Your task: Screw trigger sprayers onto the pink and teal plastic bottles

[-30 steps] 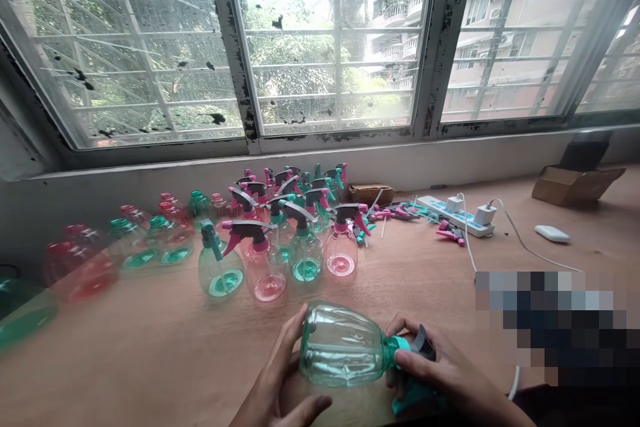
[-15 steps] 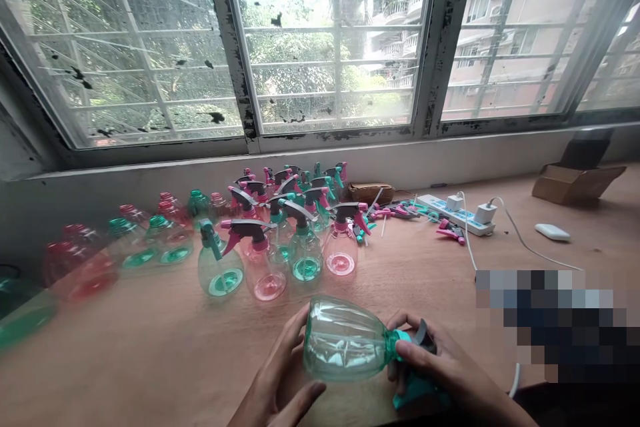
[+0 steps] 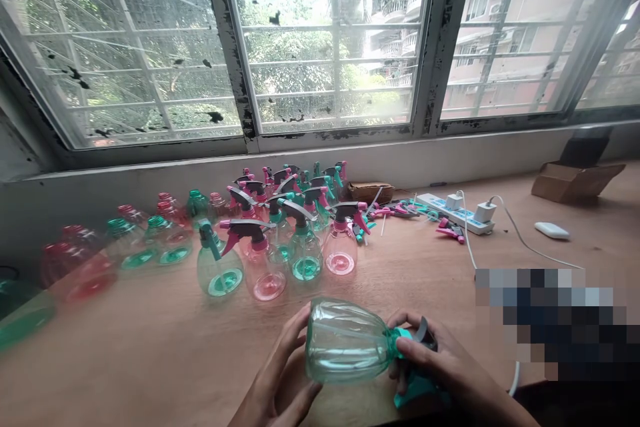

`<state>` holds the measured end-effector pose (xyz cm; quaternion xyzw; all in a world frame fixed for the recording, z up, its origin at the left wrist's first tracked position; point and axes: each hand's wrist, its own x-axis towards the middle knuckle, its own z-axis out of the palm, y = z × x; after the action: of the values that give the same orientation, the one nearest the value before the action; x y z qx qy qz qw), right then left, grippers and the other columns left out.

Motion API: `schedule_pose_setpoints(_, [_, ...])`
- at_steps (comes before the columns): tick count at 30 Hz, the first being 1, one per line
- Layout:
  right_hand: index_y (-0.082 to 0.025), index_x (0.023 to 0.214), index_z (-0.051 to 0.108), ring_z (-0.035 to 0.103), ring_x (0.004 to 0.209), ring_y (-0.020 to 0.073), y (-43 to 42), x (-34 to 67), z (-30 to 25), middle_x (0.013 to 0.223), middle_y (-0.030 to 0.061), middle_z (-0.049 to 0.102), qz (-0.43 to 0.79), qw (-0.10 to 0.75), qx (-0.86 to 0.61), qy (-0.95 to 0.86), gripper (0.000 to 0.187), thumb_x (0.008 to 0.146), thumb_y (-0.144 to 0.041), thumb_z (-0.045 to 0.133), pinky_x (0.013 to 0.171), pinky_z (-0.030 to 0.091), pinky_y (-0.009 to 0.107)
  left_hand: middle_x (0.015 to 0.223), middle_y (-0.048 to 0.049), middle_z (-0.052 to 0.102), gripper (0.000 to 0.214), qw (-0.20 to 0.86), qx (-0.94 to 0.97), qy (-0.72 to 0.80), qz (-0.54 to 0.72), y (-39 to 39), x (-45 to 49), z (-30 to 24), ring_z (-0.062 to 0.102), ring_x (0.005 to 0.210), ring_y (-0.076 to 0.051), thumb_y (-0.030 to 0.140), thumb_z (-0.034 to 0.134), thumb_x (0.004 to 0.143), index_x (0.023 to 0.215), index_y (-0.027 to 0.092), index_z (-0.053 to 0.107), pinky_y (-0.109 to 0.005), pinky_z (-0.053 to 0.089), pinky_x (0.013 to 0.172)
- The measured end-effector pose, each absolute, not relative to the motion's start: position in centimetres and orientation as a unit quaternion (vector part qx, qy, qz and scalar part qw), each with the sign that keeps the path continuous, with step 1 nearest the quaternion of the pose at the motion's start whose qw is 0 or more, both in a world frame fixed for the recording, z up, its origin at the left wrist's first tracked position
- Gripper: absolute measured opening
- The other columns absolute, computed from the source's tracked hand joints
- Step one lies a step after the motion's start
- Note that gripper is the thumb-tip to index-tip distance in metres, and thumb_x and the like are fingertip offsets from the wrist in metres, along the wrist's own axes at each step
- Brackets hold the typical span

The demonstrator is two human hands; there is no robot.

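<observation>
Your left hand (image 3: pixel 274 365) cups the bottle (image 3: pixel 347 343); your right hand (image 3: pixel 446 361) grips its spray head (image 3: pixel 416 389). Sideways, both ends seem easily reached.

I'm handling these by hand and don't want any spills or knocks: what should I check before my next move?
1. Right hand gripping the spray head at the collar: ok.
2. Left hand holding the base firmly: cannot tell; it is at the base, but its grip is unclear.
3. Held bottle upright: not ok, it is sideways.
4. Collar fully tight: cannot tell.
5. Standing spray bottles apart from the hands: ok, they stand beyond them.
</observation>
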<state>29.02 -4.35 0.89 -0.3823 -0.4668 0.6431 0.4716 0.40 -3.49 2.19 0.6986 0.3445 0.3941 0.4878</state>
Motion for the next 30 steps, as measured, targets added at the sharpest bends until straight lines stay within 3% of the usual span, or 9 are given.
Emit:
schedule_pose_setpoints(7, [-0.020, 0.092, 0.059, 0.075, 0.060, 0.0225, -4.65, 28.91, 1.15, 0.070, 0.0040, 0.080, 0.645, 0.453, -0.389, -0.477, 0.042, 0.079, -0.053, 0.079, 0.060, 0.057, 0.032, 0.166, -0.0090, 0.035, 0.077, 0.558, 0.674, 0.307, 0.374, -3.55, 0.53, 2.93, 0.042, 0.147, -0.036, 0.049, 0.067, 0.093, 0.157, 0.035, 0.027, -0.049, 0.037, 0.121])
schedule_pose_setpoints(12, [-0.019, 0.092, 0.058, 0.075, 0.059, 0.0208, -4.61, 28.99, 0.94, 0.069, 0.0042, 0.079, 0.653, 0.458, -0.370, -0.477, 0.040, 0.081, -0.052, 0.078, 0.060, 0.057, 0.031, 0.169, -0.0001, 0.028, 0.065, 0.495, 0.701, 0.340, 0.385, -3.32, 0.26, 2.43, 0.032, 0.152, -0.033, 0.049, 0.060, 0.097, 0.155, 0.040, 0.032, -0.047, 0.027, 0.126])
schedule_pose_setpoints(16, [-0.018, 0.093, 0.058, 0.075, 0.058, 0.0191, -4.43, 29.15, 0.63, 0.068, 0.0040, 0.079, 0.653, 0.467, -0.359, -0.476, 0.038, 0.084, -0.050, 0.077, 0.059, 0.057, 0.029, 0.165, 0.0037, 0.038, 0.055, 0.439, 0.726, 0.355, 0.394, -3.14, 0.17, 2.02, 0.036, 0.151, -0.030, 0.046, 0.059, 0.099, 0.150, 0.046, 0.038, -0.046, 0.015, 0.130])
schedule_pose_setpoints(19, [-0.018, 0.093, 0.058, 0.076, 0.058, 0.0189, -4.44, 29.17, 0.59, 0.070, 0.0047, 0.080, 0.650, 0.465, -0.360, -0.482, 0.038, 0.085, -0.050, 0.076, 0.059, 0.057, 0.029, 0.163, 0.0023, 0.041, 0.062, 0.449, 0.725, 0.340, 0.398, -3.16, 0.10, 2.17, 0.033, 0.152, -0.029, 0.045, 0.063, 0.097, 0.152, 0.046, 0.034, -0.045, 0.019, 0.129])
schedule_pose_setpoints(23, [-0.018, 0.092, 0.058, 0.075, 0.060, 0.0178, -4.53, 29.07, 0.67, 0.072, 0.0051, 0.080, 0.657, 0.455, -0.358, -0.484, 0.037, 0.085, -0.048, 0.077, 0.060, 0.057, 0.029, 0.168, 0.0011, 0.032, 0.071, 0.497, 0.708, 0.309, 0.396, -3.21, -0.03, 2.66, 0.029, 0.154, -0.030, 0.048, 0.060, 0.098, 0.157, 0.046, 0.021, -0.045, 0.021, 0.128])
schedule_pose_setpoints(26, [-0.017, 0.090, 0.059, 0.075, 0.061, 0.0170, -4.56, 29.04, 0.67, 0.071, 0.0041, 0.079, 0.657, 0.454, -0.354, -0.488, 0.037, 0.084, -0.048, 0.078, 0.060, 0.057, 0.028, 0.168, 0.0001, 0.032, 0.070, 0.488, 0.721, 0.321, 0.374, -3.24, -0.07, 2.94, 0.026, 0.155, -0.033, 0.052, 0.062, 0.095, 0.156, 0.041, 0.031, -0.046, 0.023, 0.127])
schedule_pose_setpoints(30, [-0.017, 0.093, 0.058, 0.074, 0.061, 0.0166, -4.58, 29.07, 0.74, 0.072, 0.0043, 0.080, 0.655, 0.456, -0.362, -0.482, 0.037, 0.085, -0.048, 0.078, 0.060, 0.058, 0.028, 0.170, 0.0040, 0.027, 0.060, 0.434, 0.748, 0.341, 0.370, -3.31, -0.09, 2.60, 0.022, 0.156, -0.033, 0.048, 0.062, 0.096, 0.152, 0.044, 0.039, -0.049, 0.020, 0.128])
